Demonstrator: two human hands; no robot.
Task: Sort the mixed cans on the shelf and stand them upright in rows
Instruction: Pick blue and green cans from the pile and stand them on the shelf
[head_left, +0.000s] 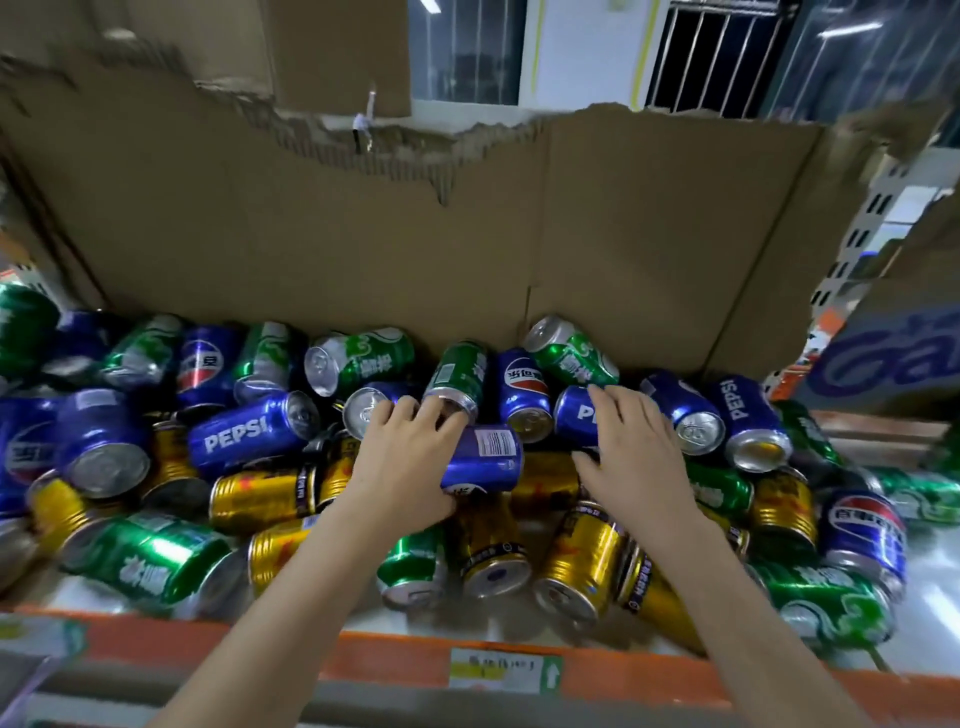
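Note:
A jumbled pile of blue Pepsi cans (249, 434), green cans (150, 564) and gold cans (262, 493) lies on its sides across the shelf (498, 626). My left hand (405, 462) is wrapped around a blue can (485, 457) lying in the middle of the pile. My right hand (631, 452) rests with fingers spread on top of another blue can (574, 415), just below a tilted green can (569, 353). None of the cans in view stands upright.
A torn cardboard sheet (467, 234) forms a wall directly behind the pile. The shelf's orange front rail (395, 662) carries a price label (504, 670). A cardboard box with blue print (893, 358) sits at the right.

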